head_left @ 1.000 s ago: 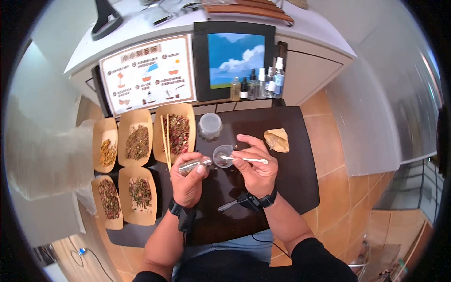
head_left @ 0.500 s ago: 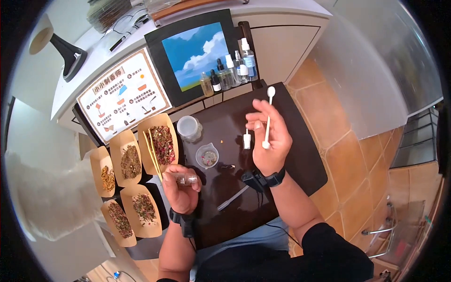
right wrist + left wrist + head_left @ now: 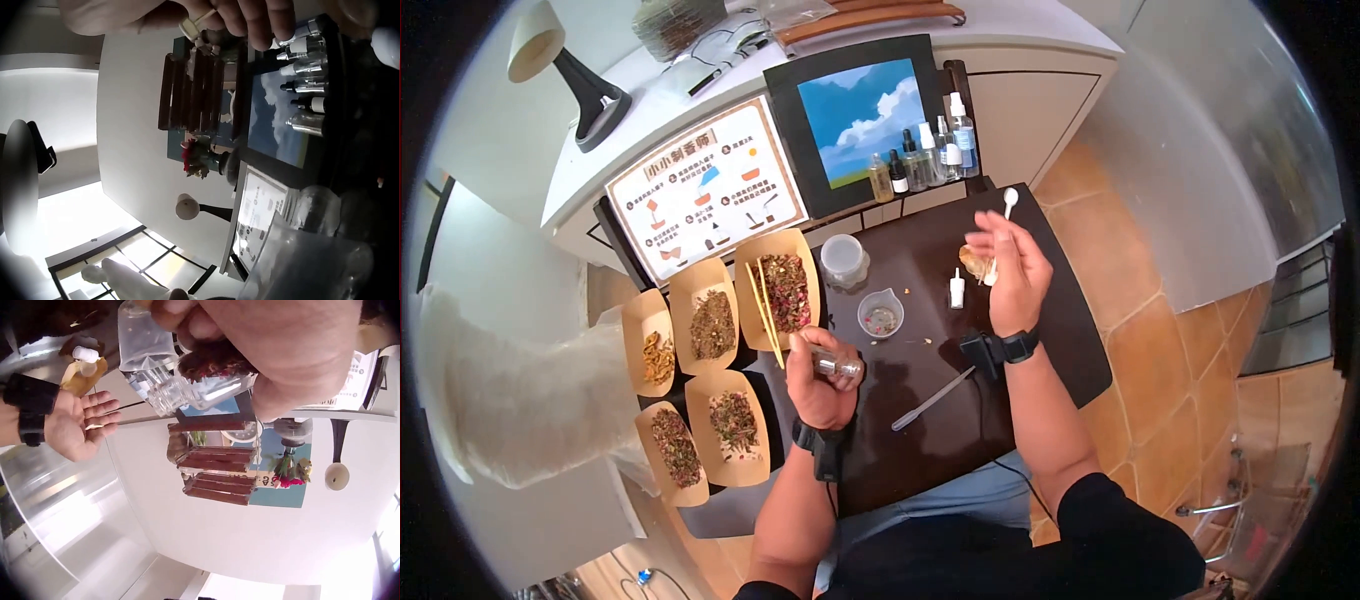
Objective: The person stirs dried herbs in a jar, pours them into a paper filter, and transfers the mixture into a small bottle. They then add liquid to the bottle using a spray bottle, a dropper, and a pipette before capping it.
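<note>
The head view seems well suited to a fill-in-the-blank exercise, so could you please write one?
1. The left hand grips a small clear bottle, and the right hand holds a ____ spoon.
2. The cardboard trays holding dried plant material number ____.
3. The picture shows white clouds in a ____ sky.

Missing words: white; five; blue.

Herb trays (image 3: 700,282) and bottles (image 3: 915,168) suggest a workshop.
</note>
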A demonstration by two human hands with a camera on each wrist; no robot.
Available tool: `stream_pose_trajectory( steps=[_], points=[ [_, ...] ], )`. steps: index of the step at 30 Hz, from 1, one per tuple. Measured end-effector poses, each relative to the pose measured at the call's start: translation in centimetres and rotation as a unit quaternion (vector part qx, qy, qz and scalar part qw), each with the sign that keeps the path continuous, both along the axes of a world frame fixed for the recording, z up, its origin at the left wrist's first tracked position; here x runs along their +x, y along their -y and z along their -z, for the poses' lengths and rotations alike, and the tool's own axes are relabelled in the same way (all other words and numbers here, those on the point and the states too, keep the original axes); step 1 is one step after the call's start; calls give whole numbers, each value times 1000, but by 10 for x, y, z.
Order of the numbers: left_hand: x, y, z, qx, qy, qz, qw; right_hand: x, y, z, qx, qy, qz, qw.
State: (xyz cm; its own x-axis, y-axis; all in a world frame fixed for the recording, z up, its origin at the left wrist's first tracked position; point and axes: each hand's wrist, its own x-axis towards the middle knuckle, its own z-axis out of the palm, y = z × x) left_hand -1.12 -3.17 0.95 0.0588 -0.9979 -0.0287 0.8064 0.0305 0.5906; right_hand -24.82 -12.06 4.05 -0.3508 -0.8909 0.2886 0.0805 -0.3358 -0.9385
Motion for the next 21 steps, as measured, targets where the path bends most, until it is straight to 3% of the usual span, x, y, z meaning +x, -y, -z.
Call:
stream_pose_trajectory(
  steps=[2, 3, 5, 6, 8, 12, 15, 21],
  points=[
    [2, -2, -4, 22, -11, 15, 1000, -8, -6, -4, 91, -64, 33, 993],
    [6, -2, 3, 10, -39, 28, 999, -9, -10, -1, 88, -68, 32, 993],
    [4, -3, 0, 18, -51, 24, 998, -8, -19, 8, 40, -322, 72, 943],
    [4, -3, -1, 31, -60, 22, 997, -2, -29, 8, 80, -372, 61, 923],
    [8, -4, 4, -17, -88, 58, 994, 5, -41, 16, 61, -498, 63, 863],
    [8, -4, 5, -35, -133, 92, 986, 15, -48, 7, 140, -538, 48, 830],
    [10, 1, 7, -79, -173, 170, 967, 21, -43, 1, 163, -570, 50, 804],
    [8, -1, 6, -124, -200, 173, 956, 21, -35, 4, 154, -614, 18, 774]
  ],
)
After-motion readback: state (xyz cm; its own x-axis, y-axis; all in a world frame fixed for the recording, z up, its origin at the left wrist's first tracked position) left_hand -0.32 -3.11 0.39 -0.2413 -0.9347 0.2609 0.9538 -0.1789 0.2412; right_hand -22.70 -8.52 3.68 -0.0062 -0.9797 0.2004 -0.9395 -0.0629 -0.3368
